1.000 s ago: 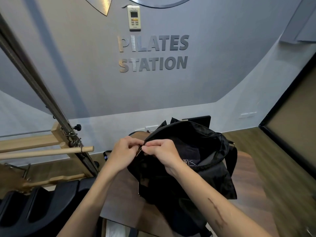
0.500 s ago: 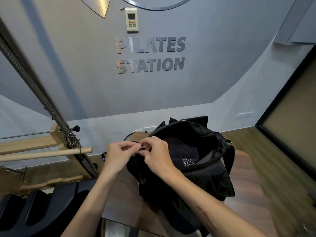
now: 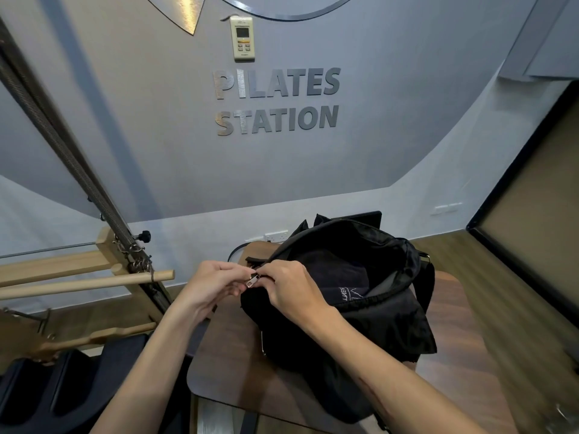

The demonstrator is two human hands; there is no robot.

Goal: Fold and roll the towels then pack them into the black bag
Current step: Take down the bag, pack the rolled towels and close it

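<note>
grip, right: the right hand [image 3: 291, 288] pinches the small silver metal zipper pull [image 3: 252, 280] at the left end of the bag's mouth, fingers curled tight around it.
grip, left: the left hand [image 3: 209, 285] pinches the black fabric just left of the pull, fingers bent and pressed on the cloth; probably bracing the zipper track so the slider can run.
bag: the black soft nylon bag [image 3: 369, 327] stands upright with its mouth gaping wide to the right of the pull; the zipper looks barely started, if at all.
towels: a dark folded cloth with pale printed lettering [image 3: 332, 278] lies inside the bag, below its rim; it is likely a packed towel, though i cannot tell how many are in there.
stage: packing seems done and this looks like closing up, as a judgement.
counter: the dark wood-grain counter with rounded corners [image 3: 225, 358] carries the bag; the bag sits toward its far side, with bare wood in front of it and to its right.
edges: the counter's left edge runs just below the left wrist; left of the bag stand a pale wooden dowel [image 3: 94, 281] and a wooden frame with metal springs, near the left elbow's path.
room: right of the bag is open, so the pull has free travel that way along the rim.
</note>
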